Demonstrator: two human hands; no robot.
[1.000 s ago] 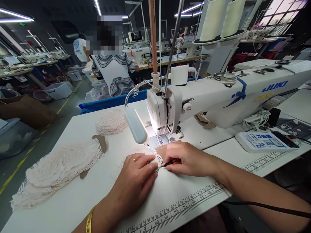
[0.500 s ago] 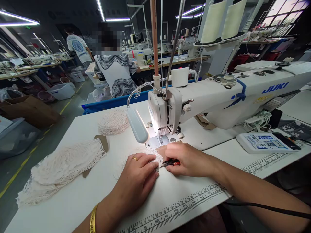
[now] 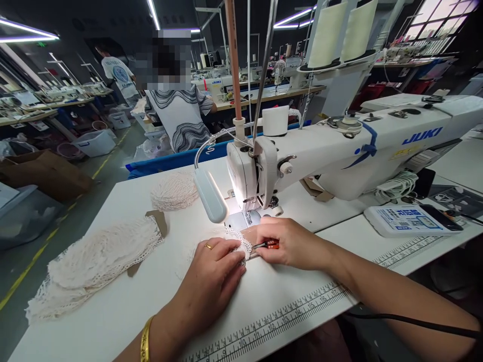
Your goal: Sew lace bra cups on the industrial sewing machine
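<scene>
The left hand (image 3: 218, 274) is covering the white lace (image 3: 242, 237) on the table (image 3: 151, 289); whether its fingers are pinching, I can't tell. The right hand (image 3: 290, 244) is gripping a red-handled tool (image 3: 273, 245), its tip facing the lace's edge; slipping could snag the holes. Beyond, the sewing machine (image 3: 320, 146) is standing.

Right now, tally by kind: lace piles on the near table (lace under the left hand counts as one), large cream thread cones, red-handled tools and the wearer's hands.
Lace piles: 3
Large cream thread cones: 2
Red-handled tool: 1
Wearer's hands: 2
Total: 8
</scene>
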